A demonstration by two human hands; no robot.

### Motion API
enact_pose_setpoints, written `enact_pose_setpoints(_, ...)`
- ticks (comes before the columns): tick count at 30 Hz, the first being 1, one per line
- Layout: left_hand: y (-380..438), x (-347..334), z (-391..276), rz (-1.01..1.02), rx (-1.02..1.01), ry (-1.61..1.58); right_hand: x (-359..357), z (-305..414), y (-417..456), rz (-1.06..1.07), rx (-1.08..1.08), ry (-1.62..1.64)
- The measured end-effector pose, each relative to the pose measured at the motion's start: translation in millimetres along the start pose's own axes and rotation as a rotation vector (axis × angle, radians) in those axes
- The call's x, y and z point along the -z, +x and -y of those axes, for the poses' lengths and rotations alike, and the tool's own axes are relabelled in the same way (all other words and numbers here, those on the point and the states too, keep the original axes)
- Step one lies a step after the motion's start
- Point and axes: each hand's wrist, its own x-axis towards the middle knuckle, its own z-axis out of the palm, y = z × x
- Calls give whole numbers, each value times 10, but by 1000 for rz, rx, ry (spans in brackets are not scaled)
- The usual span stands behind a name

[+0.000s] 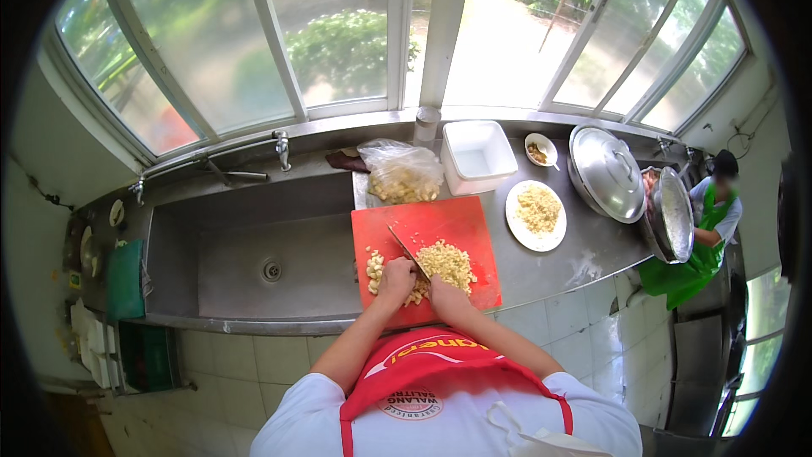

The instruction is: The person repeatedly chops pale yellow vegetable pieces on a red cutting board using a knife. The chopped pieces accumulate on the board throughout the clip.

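My right hand (449,298) grips the handle of a kitchen knife (407,247), whose blade points away to the upper left across a red cutting board (374,222). Curled close against the left side of the blade is my left hand (398,276); its fingertips, and anything under them, are hidden. A heap of chopped pale pieces, apparently garlic (446,264), lies to the right of the blade. Whole peeled cloves (375,270) sit left of my left hand. More pieces (416,295) lie between my two hands.
Left of the board is a steel sink (273,235). Behind it stand a plastic bag of cloves (406,178) and a white tub (480,158). To the right are a plate of minced pieces (538,216), a small bowl (541,149), a lidded pot (607,171) and a person in a green apron (688,276).
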Motion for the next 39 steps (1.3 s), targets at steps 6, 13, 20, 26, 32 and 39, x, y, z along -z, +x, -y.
enact_pose_setpoints(6,-3,10,58,35,11,-23,136,102,-5,-4,35,-50)
enact_pose_setpoints(13,14,-32,84,68,21,73,93,133,4,33,-4,-35)
enact_pose_setpoints(20,20,-59,194,32,11,97,178,186,-16,50,-10,17)
enact_pose_setpoints(26,-28,3,148,30,0,49,159,172,47,8,53,-6)
enact_pose_setpoints(32,-110,152,-11,-30,-47,-23,133,172,82,30,8,-24)
enact_pose_setpoints(39,0,417,-106,-369,122,230,117,86,54,-1,80,-39)
